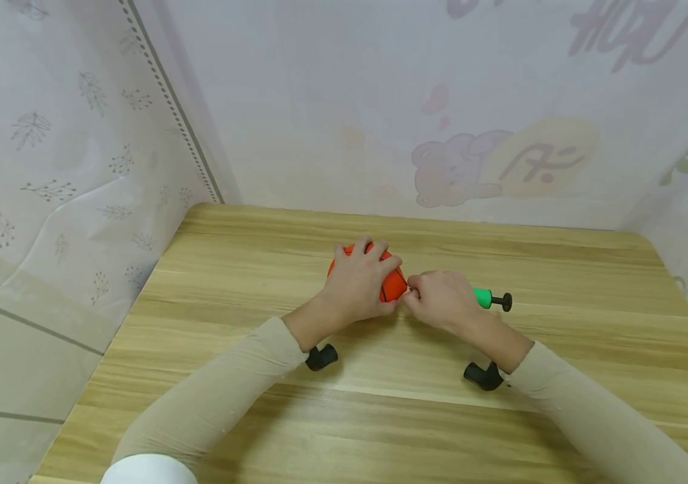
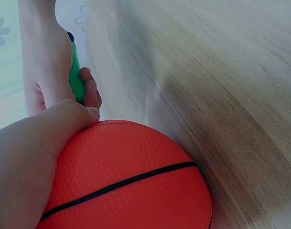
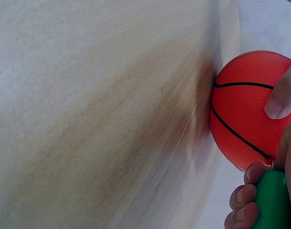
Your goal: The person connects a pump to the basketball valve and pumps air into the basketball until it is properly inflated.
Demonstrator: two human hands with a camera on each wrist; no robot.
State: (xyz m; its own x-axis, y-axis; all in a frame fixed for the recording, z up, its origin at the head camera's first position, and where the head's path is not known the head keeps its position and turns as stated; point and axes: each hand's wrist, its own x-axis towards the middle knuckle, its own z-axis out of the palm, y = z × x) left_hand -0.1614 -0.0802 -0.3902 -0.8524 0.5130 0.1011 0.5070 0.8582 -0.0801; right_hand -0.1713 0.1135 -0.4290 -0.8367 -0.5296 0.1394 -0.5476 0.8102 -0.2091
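Observation:
A small orange-red toy basketball (image 1: 394, 286) with black lines rests on the wooden table. My left hand (image 1: 359, 282) grips it from above, fingers spread over its far side and thumb on the near side. My right hand (image 1: 443, 299) is curled round a green hand pump (image 1: 482, 298), whose black plunger handle (image 1: 506, 302) sticks out to the right. In the right wrist view the front end of the pump (image 3: 272, 198) points at the ball (image 3: 248, 109), with a thin needle showing between them right at the ball's surface. The left wrist view shows the left thumb (image 2: 83, 114) close by the right hand.
Two black curved pieces (image 1: 322, 357) show beside the forearms, one by each wrist. Behind the wooden table (image 1: 344, 417) stands a pale printed wall covering (image 1: 320, 121); another patterned sheet (image 1: 78, 168) hangs along the left side.

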